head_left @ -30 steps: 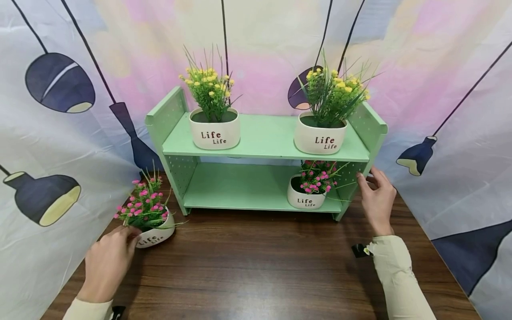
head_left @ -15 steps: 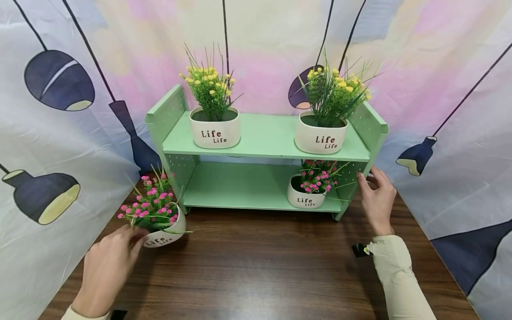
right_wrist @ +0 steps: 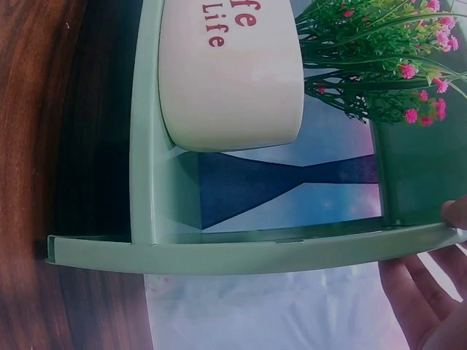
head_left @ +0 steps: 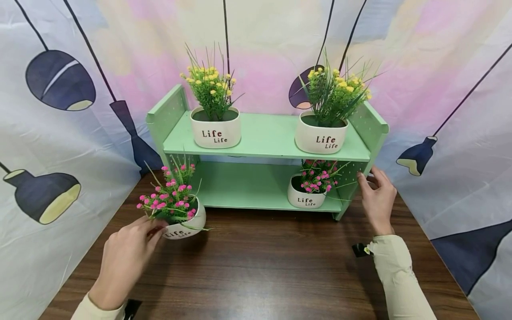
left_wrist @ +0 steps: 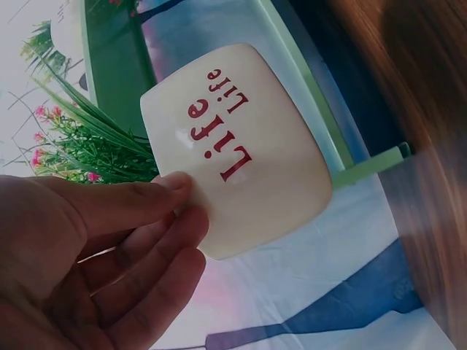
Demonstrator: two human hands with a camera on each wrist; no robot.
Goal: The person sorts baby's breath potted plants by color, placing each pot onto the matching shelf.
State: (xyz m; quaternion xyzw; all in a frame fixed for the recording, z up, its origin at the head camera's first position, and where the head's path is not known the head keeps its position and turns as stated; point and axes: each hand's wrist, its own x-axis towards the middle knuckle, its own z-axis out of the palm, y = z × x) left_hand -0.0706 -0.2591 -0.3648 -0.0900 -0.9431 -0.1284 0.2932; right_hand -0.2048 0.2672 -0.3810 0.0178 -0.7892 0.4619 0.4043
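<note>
My left hand [head_left: 130,253] pinches the left rim of a white oval flowerpot [left_wrist: 241,146] marked "Life", planted with pink flowers [head_left: 170,195]. The pot tilts and hangs over the table in front of the lower left corner of a green two-tier shelf [head_left: 240,182]. In the left wrist view, thumb and fingers grip the pot's edge. My right hand [head_left: 377,200] holds the shelf's right side panel [right_wrist: 292,251], thumb at its front edge and fingers behind it. A second pink-flowered pot [head_left: 306,193] stands on the lower tier at the right.
Two white pots with yellow flowers stand on the upper tier, a left pot [head_left: 216,133] and a right pot [head_left: 321,135]. The shelf rests on a dark wooden table [head_left: 256,266]. A printed curtain [head_left: 264,53] with painted lamps surrounds the table.
My left hand has carried the pink-flowered pot to the right, from beside the shelf to in front of its left end. The right hand stays at the side panel.
</note>
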